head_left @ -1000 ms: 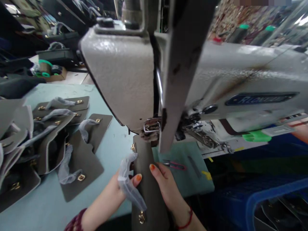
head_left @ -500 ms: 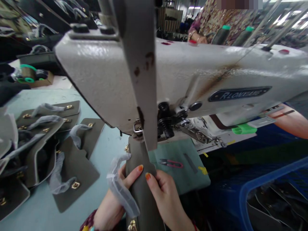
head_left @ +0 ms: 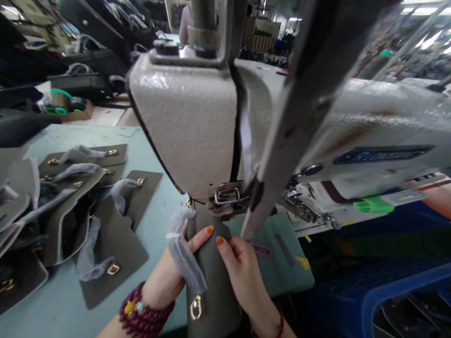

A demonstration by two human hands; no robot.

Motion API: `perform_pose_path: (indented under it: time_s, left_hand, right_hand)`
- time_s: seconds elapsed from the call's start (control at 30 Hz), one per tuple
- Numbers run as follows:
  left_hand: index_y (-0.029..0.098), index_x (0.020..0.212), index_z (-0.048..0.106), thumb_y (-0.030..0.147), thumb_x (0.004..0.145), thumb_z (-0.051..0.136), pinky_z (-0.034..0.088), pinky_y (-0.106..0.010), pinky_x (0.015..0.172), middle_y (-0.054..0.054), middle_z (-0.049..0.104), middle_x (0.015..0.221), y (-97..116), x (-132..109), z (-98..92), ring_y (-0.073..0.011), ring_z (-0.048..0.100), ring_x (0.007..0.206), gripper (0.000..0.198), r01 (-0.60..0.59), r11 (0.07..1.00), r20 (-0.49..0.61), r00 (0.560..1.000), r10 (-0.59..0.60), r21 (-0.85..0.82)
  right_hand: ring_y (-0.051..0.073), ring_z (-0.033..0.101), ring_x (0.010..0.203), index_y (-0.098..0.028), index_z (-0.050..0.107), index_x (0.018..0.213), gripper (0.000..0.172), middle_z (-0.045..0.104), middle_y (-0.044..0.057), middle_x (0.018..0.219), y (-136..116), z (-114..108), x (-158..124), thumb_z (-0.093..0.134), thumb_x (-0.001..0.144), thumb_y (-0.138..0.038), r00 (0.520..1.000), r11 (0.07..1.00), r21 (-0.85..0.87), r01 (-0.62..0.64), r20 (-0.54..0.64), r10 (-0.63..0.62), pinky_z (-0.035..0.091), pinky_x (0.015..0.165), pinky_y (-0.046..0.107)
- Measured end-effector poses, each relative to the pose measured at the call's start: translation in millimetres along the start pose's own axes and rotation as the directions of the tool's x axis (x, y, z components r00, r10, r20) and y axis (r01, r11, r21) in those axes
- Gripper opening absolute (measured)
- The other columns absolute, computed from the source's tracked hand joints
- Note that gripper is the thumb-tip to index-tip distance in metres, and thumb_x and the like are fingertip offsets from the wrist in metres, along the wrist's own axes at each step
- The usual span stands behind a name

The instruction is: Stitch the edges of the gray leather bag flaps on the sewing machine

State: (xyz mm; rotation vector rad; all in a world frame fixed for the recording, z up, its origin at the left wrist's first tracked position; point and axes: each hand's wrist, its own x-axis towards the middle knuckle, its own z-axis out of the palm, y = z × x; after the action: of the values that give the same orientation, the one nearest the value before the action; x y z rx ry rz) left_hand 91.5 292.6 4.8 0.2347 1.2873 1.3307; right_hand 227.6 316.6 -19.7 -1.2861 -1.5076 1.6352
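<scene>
- We see a smooth gray panel (head_left: 214, 277) lying lengthwise, its far end out of sight behind the sewing machine (head_left: 183, 126).
- We find it held between the left hand (head_left: 165, 277) and the right hand (head_left: 244, 272), both thumbs on top.
- Along its left side we see a strap (head_left: 186, 258) in cloudy whitish wrap, bowing outward over the left hand.
- We spot a gold buckle (head_left: 196, 307) at the strap's near end.

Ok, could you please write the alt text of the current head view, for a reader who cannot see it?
A person's left hand and right hand hold a grey-brown panel with a wrapped handle below the head of a sewing machine. Similar panels lie on the pale table to the left.
</scene>
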Motion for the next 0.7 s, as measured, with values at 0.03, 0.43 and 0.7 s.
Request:
perform_pose_path:
  time_s: [0.03, 0.43, 0.7]
  left_hand:
    - [0.012, 0.086, 0.070, 0.032, 0.066, 0.088, 0.061, -0.032, 0.052, -0.013, 0.076, 0.081, 1.0, 2.2, -0.2, -0.0248, 0.072, 0.059, 0.033, -0.004, 1.000, 0.002, 1.000, 0.004, 0.006]
    - [0.016, 0.094, 0.069, 0.031, 0.071, 0.085, 0.063, -0.028, 0.075, -0.009, 0.077, 0.097, 13.7, 32.6, -6.8, -0.0230, 0.075, 0.081, 0.032, -0.111, 0.993, 0.086, 0.990, 0.108, 0.037]
    - [0.014, 0.095, 0.070, 0.033, 0.066, 0.088, 0.061, -0.021, 0.064, -0.012, 0.075, 0.111, 32.1, 39.3, -8.3, -0.0238, 0.075, 0.088, 0.038, -0.163, 0.986, 0.215, 0.965, 0.152, 0.037]
  right_hand:
    - [0.011, 0.037, 0.060, -0.015, 0.053, 0.069, 0.040, 0.046, -0.001, 0.063, -2.2, 0.4, 2.1, 0.050, 0.092, -0.047, 1.000, 1.000, 0.002, -0.004, 0.002, 0.004, 0.028, 0.052, 0.022]
    - [0.012, 0.040, 0.061, -0.017, 0.048, 0.063, 0.043, 0.044, -0.001, 0.061, -7.4, 7.7, 28.6, 0.049, 0.091, -0.050, 0.997, 0.997, 0.045, 0.069, -0.050, -0.067, 0.032, 0.054, 0.021]
    - [0.011, 0.037, 0.060, -0.015, 0.050, 0.062, 0.046, 0.044, -0.001, 0.061, -8.4, 16.9, 34.0, 0.047, 0.091, -0.051, 0.992, 0.997, -0.006, 0.073, -0.099, -0.073, 0.031, 0.054, 0.022]
